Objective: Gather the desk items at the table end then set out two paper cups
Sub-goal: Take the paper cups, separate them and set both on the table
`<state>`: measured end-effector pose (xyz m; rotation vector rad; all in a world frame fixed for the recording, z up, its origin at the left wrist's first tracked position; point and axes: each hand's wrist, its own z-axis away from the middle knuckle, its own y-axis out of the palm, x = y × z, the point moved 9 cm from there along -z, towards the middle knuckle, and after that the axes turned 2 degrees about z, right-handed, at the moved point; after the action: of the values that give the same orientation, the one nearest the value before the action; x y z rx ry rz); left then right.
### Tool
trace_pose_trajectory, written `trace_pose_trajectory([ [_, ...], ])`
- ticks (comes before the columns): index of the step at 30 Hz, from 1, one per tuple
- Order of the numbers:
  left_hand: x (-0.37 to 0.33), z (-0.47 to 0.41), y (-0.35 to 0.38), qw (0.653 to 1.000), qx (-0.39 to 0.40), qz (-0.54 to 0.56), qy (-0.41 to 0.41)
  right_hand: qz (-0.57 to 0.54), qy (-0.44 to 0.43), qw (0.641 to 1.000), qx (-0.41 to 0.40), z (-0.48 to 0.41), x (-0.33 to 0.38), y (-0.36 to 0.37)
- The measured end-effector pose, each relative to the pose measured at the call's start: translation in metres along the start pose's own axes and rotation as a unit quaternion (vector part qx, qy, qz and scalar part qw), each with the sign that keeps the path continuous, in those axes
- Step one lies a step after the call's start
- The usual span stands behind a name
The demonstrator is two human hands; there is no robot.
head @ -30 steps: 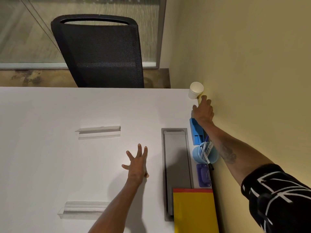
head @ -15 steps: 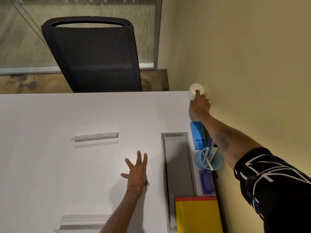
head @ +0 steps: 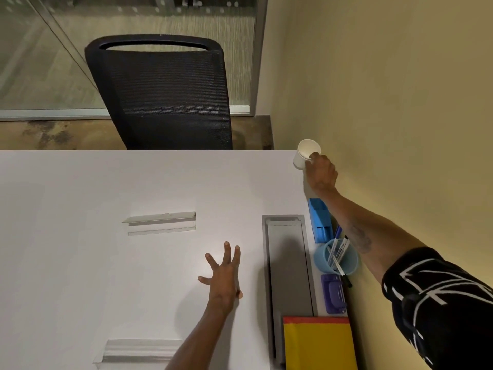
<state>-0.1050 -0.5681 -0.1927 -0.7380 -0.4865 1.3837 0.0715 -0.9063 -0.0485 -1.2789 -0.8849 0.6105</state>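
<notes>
A white paper cup (head: 304,154) stands at the far right corner of the white table (head: 106,198), against the wall. My right hand (head: 321,173) grips it, with a finger hooked over the rim. My left hand (head: 224,273) rests flat on the table with fingers spread, holding nothing. Along the wall edge lie the gathered desk items: a blue holder (head: 320,220), a light blue pen cup (head: 336,257) with markers, a purple hole punch (head: 333,293) and a yellow folder (head: 318,345) with a red strip.
A grey cable tray lid (head: 289,263) is sunk into the table beside the desk items. Two clear acrylic sign holders lie on the table: one (head: 161,222) mid-table, the other (head: 138,351) near me. A black mesh chair (head: 165,97) stands at the far edge.
My right hand reached forward from below the cup and closed on it, a finger over the rim. My left hand stayed flat on the table. The view shifted slightly.
</notes>
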Motion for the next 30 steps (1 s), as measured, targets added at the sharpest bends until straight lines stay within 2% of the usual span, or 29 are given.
trace_pose_trajectory([
  [9,-0.001,0.023,-0.014,0.999,0.018,0.043,0.011,-0.031,-0.036,0.999,0.011,0.069,0.031,-0.02],
  [12,0.002,0.035,-0.025,0.999,-0.003,0.045,0.026,-0.05,-0.053,0.997,0.017,0.096,0.044,-0.025],
  [15,0.007,0.049,-0.037,0.995,-0.012,0.093,0.032,-0.062,-0.058,0.996,0.028,0.12,0.054,-0.031],
  [23,0.012,0.104,-0.088,0.958,-0.141,0.232,0.091,-0.107,-0.076,0.99,0.055,0.193,0.069,-0.054],
  [30,0.008,0.16,-0.123,0.917,-0.206,0.314,0.134,-0.153,-0.103,0.98,0.07,0.26,0.075,-0.074],
])
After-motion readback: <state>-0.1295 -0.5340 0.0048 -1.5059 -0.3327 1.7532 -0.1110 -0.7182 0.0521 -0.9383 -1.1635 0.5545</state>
